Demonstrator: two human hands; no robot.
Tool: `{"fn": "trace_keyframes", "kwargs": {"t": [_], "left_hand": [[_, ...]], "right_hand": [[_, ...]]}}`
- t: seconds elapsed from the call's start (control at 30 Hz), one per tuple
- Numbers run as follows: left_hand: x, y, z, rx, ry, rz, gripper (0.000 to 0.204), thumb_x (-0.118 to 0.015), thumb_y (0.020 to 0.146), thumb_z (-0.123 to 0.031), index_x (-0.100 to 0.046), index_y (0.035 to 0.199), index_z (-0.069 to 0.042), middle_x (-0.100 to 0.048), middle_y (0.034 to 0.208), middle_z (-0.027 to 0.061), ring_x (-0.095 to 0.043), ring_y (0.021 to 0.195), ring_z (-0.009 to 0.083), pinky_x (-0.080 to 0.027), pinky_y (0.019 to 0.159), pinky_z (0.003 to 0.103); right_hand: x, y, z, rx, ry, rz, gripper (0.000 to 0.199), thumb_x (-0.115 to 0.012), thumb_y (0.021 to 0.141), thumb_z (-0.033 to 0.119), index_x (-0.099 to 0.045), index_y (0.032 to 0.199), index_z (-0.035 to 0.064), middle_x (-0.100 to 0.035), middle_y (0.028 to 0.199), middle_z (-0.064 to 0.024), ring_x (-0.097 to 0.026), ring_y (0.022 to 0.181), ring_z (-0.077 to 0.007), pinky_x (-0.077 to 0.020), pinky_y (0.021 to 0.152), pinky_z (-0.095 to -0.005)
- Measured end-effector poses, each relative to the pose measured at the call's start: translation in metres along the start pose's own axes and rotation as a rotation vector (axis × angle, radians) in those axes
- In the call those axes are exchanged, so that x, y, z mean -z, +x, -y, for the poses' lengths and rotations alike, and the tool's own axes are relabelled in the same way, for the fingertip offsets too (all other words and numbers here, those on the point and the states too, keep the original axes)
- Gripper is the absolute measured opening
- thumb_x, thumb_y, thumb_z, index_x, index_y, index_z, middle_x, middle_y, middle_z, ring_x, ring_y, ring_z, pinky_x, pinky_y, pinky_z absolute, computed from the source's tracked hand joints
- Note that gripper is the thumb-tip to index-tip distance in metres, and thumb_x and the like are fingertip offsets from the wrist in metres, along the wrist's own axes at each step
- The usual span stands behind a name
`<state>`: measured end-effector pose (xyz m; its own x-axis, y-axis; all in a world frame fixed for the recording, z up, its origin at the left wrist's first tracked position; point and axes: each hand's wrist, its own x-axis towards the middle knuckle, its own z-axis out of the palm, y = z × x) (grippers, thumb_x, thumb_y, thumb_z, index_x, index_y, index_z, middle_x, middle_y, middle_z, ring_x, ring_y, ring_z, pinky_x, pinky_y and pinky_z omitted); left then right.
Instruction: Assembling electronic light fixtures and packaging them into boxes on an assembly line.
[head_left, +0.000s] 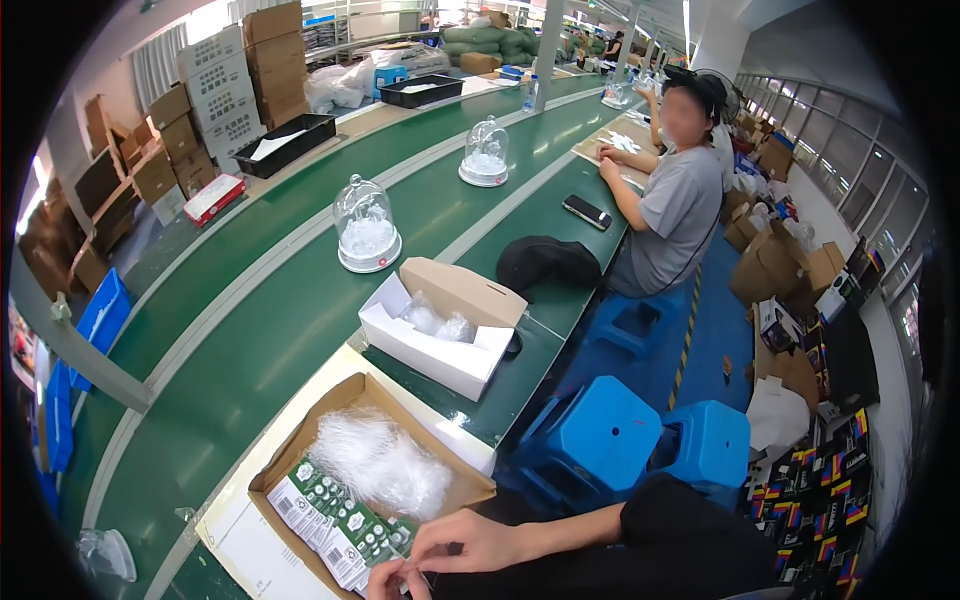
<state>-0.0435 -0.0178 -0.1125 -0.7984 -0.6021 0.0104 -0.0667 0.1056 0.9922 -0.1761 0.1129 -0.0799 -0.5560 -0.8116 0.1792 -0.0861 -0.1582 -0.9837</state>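
At the bottom of the head view my right hand and my left hand meet at the near edge of a shallow cardboard box. The fingertips of both are pinched together. What they pinch is too small to make out, and my left hand is partly cut off by the frame. In the box lies a heap of thin clear plastic strands, with green and white printed cards beside it, close to my hands.
Beyond stands an open white carton holding clear bags, near a black cloth item and a phone. Glass domes on white bases stand along the green conveyor. Blue stools and a seated co-worker are at right.
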Motion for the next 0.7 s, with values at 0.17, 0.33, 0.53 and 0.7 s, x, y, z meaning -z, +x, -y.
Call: {"fn": "trace_keyframes", "kwargs": {"t": [0.17, 0.33, 0.53, 0.7], "left_hand": [[-0.002, 0.000, -0.009, -0.012, -0.044, -0.005, 0.023, -0.066, 0.089, -0.001, -0.060, 0.111, -0.002, -0.064, 0.088, 0.0059, -0.058, 0.074, 0.0099, -0.047, 0.065, 0.020], [0.001, -0.001, -0.001, -0.057, -0.024, 0.018, 0.022, -0.066, 0.088, 0.001, -0.061, 0.109, -0.002, -0.064, 0.088, 0.0054, -0.058, 0.074, 0.0096, -0.046, 0.065, 0.020], [0.005, -0.007, -0.002, -0.055, -0.018, 0.003, 0.023, -0.067, 0.086, 0.003, -0.061, 0.106, -0.003, -0.063, 0.087, 0.0044, -0.057, 0.075, 0.0089, -0.045, 0.065, 0.020], [0.007, -0.002, 0.002, -0.051, -0.030, 0.042, 0.019, -0.068, 0.086, 0.001, -0.060, 0.103, -0.004, -0.063, 0.086, 0.0046, -0.057, 0.075, 0.0088, -0.045, 0.065, 0.020]], "right_hand": [[-0.003, -0.002, -0.002, -0.038, 0.039, -0.019, 0.012, -0.064, 0.090, 0.009, -0.062, 0.097, -0.0001, -0.061, 0.084, -0.0058, -0.059, 0.070, -0.0120, -0.0480, 0.061, -0.0250], [-0.007, -0.001, -0.006, -0.029, 0.001, 0.002, 0.012, -0.064, 0.088, 0.010, -0.061, 0.094, 0.0000, -0.059, 0.082, -0.0059, -0.059, 0.069, -0.0124, -0.0482, 0.062, -0.0258], [-0.006, -0.002, -0.003, 0.002, -0.017, 0.056, 0.013, -0.065, 0.087, 0.010, -0.061, 0.094, 0.0002, -0.058, 0.080, -0.0067, -0.059, 0.068, -0.0154, -0.0488, 0.062, -0.0270], [0.001, -0.002, -0.004, 0.015, -0.064, 0.083, 0.012, -0.065, 0.087, 0.009, -0.061, 0.095, 0.0005, -0.060, 0.083, -0.0073, -0.061, 0.070, -0.0173, -0.0495, 0.062, -0.0274]]}}
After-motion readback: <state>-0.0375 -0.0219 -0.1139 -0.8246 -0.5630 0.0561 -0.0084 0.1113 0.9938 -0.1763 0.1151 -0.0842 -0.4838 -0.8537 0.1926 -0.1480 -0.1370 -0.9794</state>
